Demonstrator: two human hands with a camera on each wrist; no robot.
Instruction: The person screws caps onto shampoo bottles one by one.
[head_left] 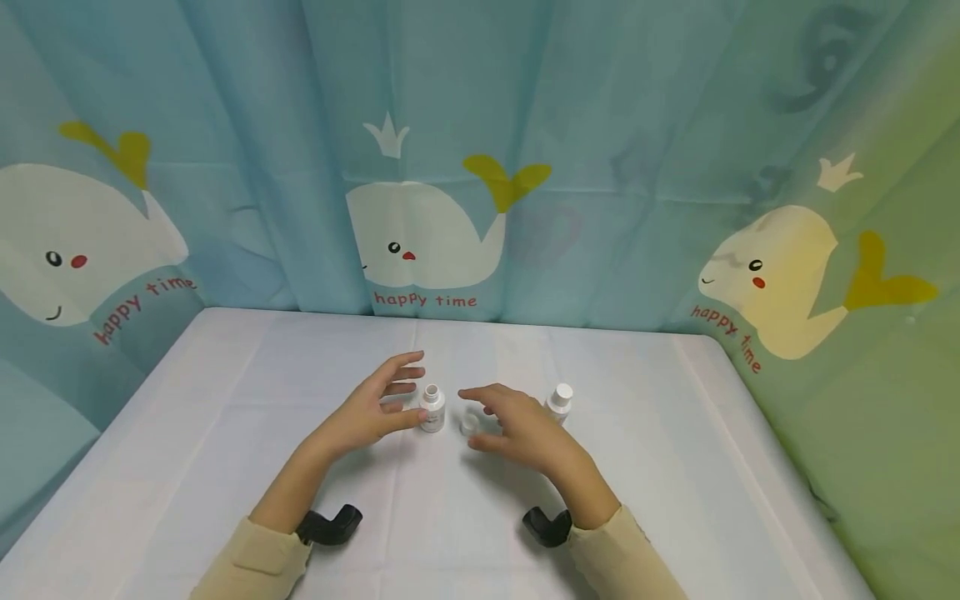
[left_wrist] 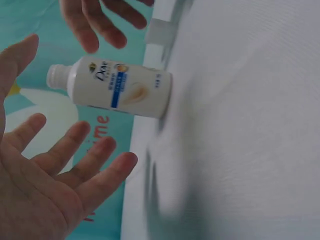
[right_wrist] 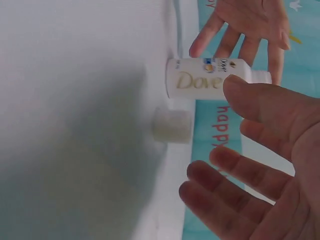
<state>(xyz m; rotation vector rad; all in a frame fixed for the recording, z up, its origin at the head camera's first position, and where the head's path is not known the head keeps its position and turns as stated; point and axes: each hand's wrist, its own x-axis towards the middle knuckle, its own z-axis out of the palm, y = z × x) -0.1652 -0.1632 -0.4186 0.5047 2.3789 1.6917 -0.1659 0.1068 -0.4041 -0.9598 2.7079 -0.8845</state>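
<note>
A small white Dove bottle (head_left: 432,410) stands upright and uncapped on the white table, its label facing the left wrist view. Around its left side my left hand (head_left: 369,408) is spread, thumb near the bottle's front, holding nothing. To the right, my right hand (head_left: 521,427) hovers with fingers apart, also holding nothing. Below its fingers a white cap (right_wrist: 173,126) sits on the table beside the bottle. Behind the right hand stands a second white bottle (head_left: 559,398) with its cap on, its lower part partly hidden by the hand.
The table (head_left: 637,467) has a white cloth surface, and its back edge meets a blue-green curtain (head_left: 615,250) printed with whales. Black wrist mounts (head_left: 330,527) sit at both sleeve cuffs, low over the table.
</note>
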